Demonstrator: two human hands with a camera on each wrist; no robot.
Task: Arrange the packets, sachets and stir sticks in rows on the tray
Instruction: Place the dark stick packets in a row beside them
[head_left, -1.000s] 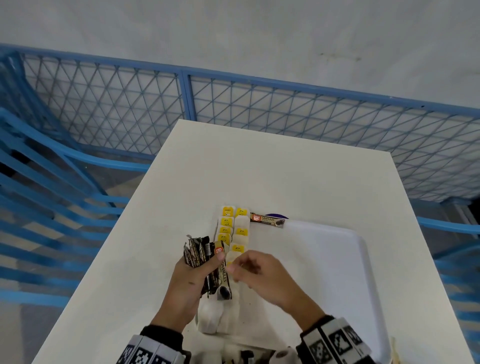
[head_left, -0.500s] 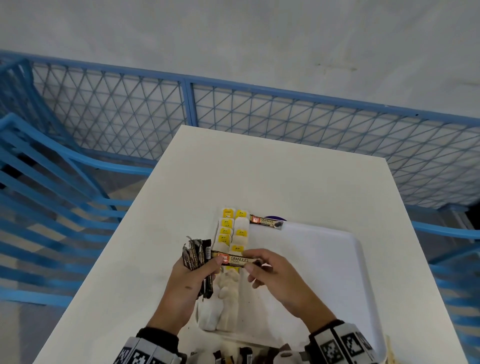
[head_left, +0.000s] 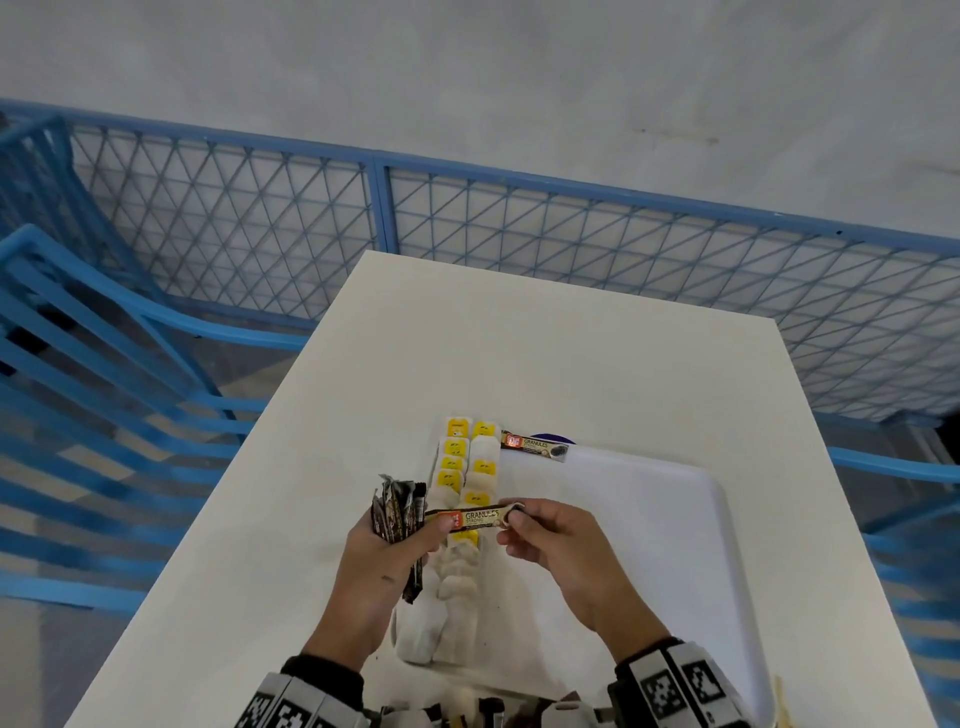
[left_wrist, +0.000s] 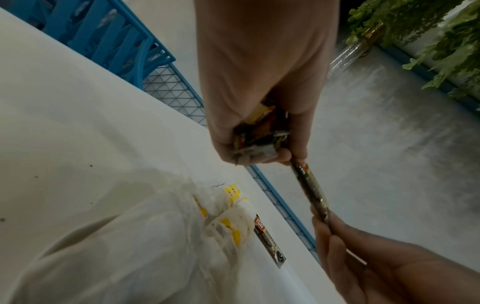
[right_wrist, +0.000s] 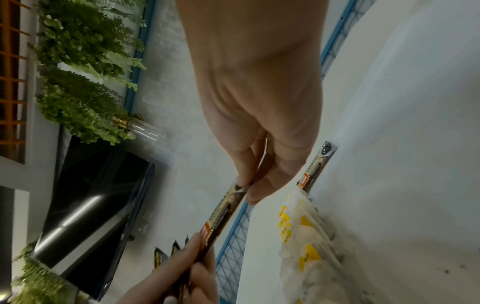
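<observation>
My left hand (head_left: 387, 553) grips a bundle of dark coffee sachets (head_left: 397, 512) above the tray's left edge; its thumb also pins one end of a "Granules" sachet (head_left: 475, 518). My right hand (head_left: 553, 540) pinches that sachet's other end (right_wrist: 240, 188), holding it level over the tea bags. Two rows of white tea bags with yellow tags (head_left: 467, 457) lie along the left side of the white tray (head_left: 649, 519). Another Granules sachet (head_left: 535, 446) lies across the tray's far left corner. In the left wrist view the bundle (left_wrist: 259, 135) shows end-on in my fist.
The tray sits on a white table (head_left: 519, 338) bounded by a blue mesh fence (head_left: 363, 228). Blue slatted chairs (head_left: 78, 389) stand to the left. More packets (head_left: 467, 714) and a wooden stir stick (head_left: 779, 701) show at the bottom edge near my wrists.
My right hand has drawn one Granules sachet sideways out of the bundle, turning it from upright to level and stretching it between both hands.
</observation>
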